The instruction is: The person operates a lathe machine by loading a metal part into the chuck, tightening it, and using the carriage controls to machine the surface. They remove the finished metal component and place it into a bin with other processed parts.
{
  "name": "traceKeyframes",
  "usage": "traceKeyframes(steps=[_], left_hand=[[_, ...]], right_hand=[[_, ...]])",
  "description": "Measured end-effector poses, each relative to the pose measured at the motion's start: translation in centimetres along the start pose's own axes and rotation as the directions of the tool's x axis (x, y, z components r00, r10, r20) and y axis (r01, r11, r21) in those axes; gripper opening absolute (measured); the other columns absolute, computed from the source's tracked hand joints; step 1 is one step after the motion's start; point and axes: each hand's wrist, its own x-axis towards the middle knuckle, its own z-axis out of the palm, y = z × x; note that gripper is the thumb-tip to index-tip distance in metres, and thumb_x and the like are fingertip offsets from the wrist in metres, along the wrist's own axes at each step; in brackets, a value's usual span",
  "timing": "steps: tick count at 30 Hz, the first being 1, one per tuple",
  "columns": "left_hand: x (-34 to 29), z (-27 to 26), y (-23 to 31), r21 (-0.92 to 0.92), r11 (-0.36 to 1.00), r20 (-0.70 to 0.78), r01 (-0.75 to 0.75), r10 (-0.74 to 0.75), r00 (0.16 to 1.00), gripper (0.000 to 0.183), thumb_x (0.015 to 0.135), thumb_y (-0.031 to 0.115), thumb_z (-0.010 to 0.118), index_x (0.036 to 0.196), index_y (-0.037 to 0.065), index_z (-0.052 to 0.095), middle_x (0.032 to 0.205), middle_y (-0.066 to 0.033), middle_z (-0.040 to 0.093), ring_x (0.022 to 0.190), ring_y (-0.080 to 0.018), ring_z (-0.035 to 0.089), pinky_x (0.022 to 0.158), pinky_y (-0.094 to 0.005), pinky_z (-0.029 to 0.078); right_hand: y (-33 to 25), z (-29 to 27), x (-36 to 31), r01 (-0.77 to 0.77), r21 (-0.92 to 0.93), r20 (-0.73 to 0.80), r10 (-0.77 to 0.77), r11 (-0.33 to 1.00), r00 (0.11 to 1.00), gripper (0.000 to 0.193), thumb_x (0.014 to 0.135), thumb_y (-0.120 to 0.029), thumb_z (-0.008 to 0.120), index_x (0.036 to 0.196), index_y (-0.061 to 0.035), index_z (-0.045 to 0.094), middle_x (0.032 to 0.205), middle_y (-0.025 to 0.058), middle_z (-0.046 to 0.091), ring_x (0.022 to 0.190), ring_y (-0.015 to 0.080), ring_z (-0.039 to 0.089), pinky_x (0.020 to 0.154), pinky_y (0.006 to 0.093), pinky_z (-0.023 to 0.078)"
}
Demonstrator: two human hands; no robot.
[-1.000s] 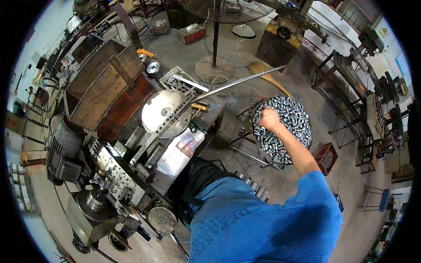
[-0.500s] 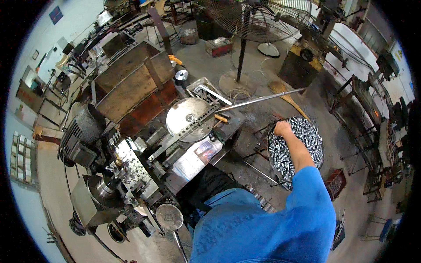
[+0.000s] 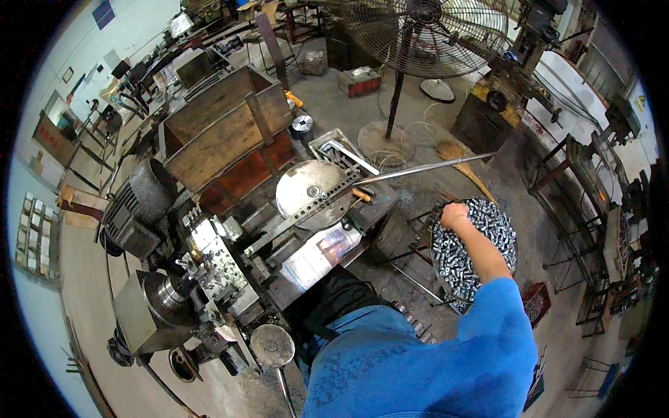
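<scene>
My right hand (image 3: 455, 217), at the end of a blue sleeve, is at the upper left rim of a round container of small shiny metal cylinders (image 3: 456, 261). Its fingers look curled and closed. What they hold, if anything, is hidden beneath the hand. My left hand is out of sight. To the left of the container is a machine with a round metal disc (image 3: 306, 191), a perforated bar and a long metal lever (image 3: 425, 167) reaching to the right. A printed white bag (image 3: 317, 261) lies flat in front of the disc.
Farther left are a chuck (image 3: 167, 292), a motor (image 3: 136, 209) and a metal bed strewn with chips. A large wooden box (image 3: 216, 139) stands behind. A pedestal fan (image 3: 425, 35), a broom (image 3: 467, 171) and a red crate (image 3: 535, 303) surround the right side.
The whole view has shifted slightly, so the scene sits a little lower and farther right. My right hand stays at the container's rim, its fingers still curled.
</scene>
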Motion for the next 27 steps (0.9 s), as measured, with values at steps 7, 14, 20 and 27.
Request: traceKeyframes(steps=[7,14,20,27], left_hand=[[-1.1,-2.7,6.1,-0.404,0.912,0.055,-0.072,0.102,0.993,0.044,0.089,0.028,0.055,0.119,-0.005,0.053,0.086,-0.0091,0.059,0.078,-0.0137,0.054,0.076,-0.0286,0.046],[-6.5,9.0,25.8,-0.726,0.62,0.669,0.298,0.534,0.517,0.036,0.093,0.026,0.049,0.103,-0.007,0.057,0.087,-0.0124,0.066,0.077,-0.0178,0.064,0.072,-0.0299,0.049],[-10.2,11.4,26.8,-0.498,0.032,0.641,0.867,0.686,0.343,0.035,0.094,0.03,0.045,0.098,-0.001,0.059,0.085,-0.0113,0.065,0.075,-0.0212,0.065,0.071,-0.0324,0.052],[-7.9,10.6,25.0,-0.869,0.438,0.473,0.23,0.599,0.646,0.029,0.09,0.027,0.056,0.081,0.0,0.064,0.062,-0.0031,0.059,0.057,-0.0088,0.056,0.051,-0.0236,0.045]], right_hand=[[-6.0,-11.8,-12.0,0.378,0.845,-0.21,-0.416,0.378,0.885,0.024,0.06,-0.015,0.062,0.077,0.0,0.069,0.078,0.0155,0.067,0.076,0.0285,0.065,0.066,0.0331,0.051],[-23.1,-17.8,-24.3,0.606,0.579,-0.73,-0.678,-0.546,0.088,0.044,0.053,-0.018,0.06,0.093,-0.0024,0.069,0.109,0.0208,0.061,0.102,0.0319,0.057,0.091,0.0371,0.041],[-28.5,-19.6,-29.5,0.746,0.311,-0.795,-0.591,-0.589,-0.136,0.037,0.055,-0.014,0.062,0.089,-0.0022,0.067,0.106,0.0196,0.061,0.099,0.0337,0.057,0.084,0.0384,0.044],[-29.1,-21.0,-30.7,0.814,0.091,-0.74,-0.586,-0.573,-0.33,0.039,0.057,-0.017,0.06,0.093,-0.0011,0.062,0.107,0.0195,0.056,0.088,0.0338,0.054,0.076,0.0391,0.047]])
